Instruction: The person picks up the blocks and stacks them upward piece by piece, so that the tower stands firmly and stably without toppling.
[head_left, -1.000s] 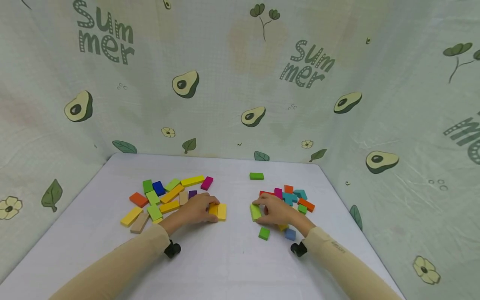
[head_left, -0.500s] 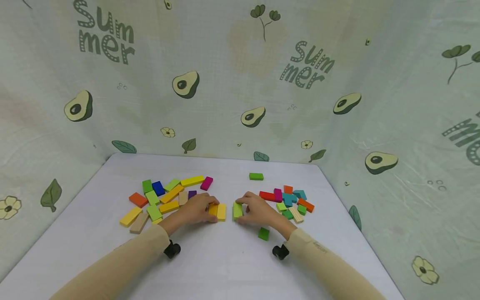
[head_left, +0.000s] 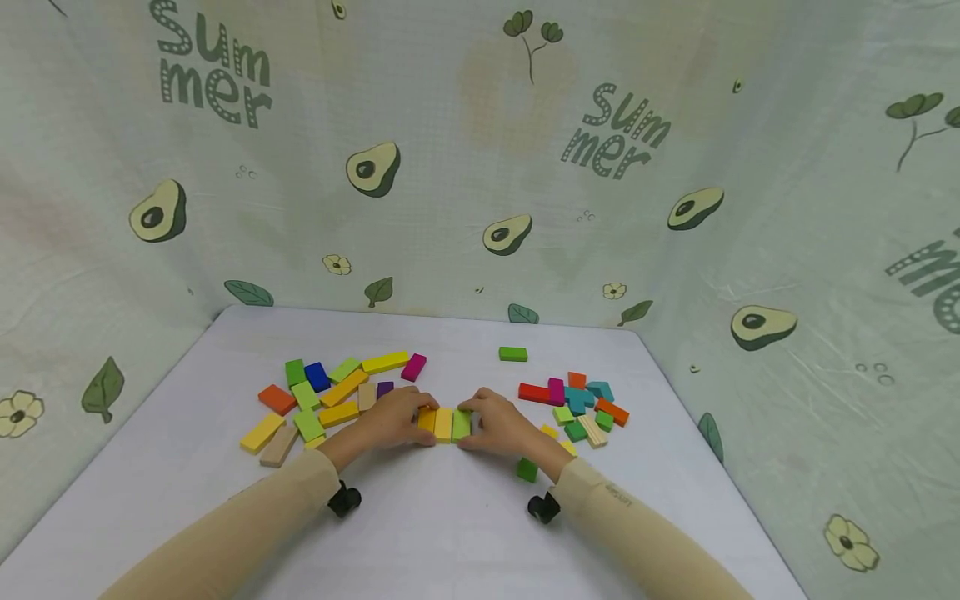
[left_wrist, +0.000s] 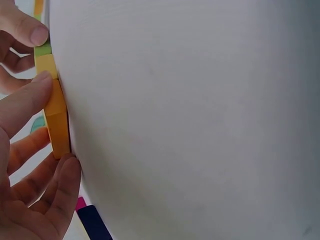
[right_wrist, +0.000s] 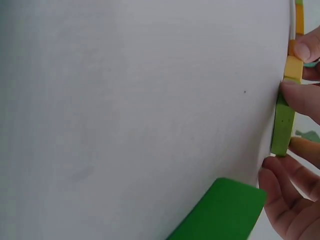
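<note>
Three wooden blocks lie side by side in a row on the white table in the head view. At the row's left end is an orange-yellow block point(head_left: 426, 420), pinched between the thumb and fingers of my left hand point(head_left: 390, 418). A paler yellow block point(head_left: 444, 426) sits in the middle. My right hand point(head_left: 502, 425) pinches a light green block point(head_left: 461, 426) at the right end, against the yellow one. The left wrist view shows my left thumb on the near end of the orange-yellow block point(left_wrist: 59, 130). Fingers partly cover both end blocks.
Several coloured blocks lie left of the row, among them a red-orange block point(head_left: 277, 399) and a blue block point(head_left: 317, 377). More are grouped at right, including a red block point(head_left: 534, 392). A green block point(head_left: 513, 354) lies behind; another green block point(head_left: 527, 470) is by my right wrist.
My right hand has slid the light green block leftward from the right-hand group until it meets the yellow block. My left hand has stayed on the orange-yellow block.
</note>
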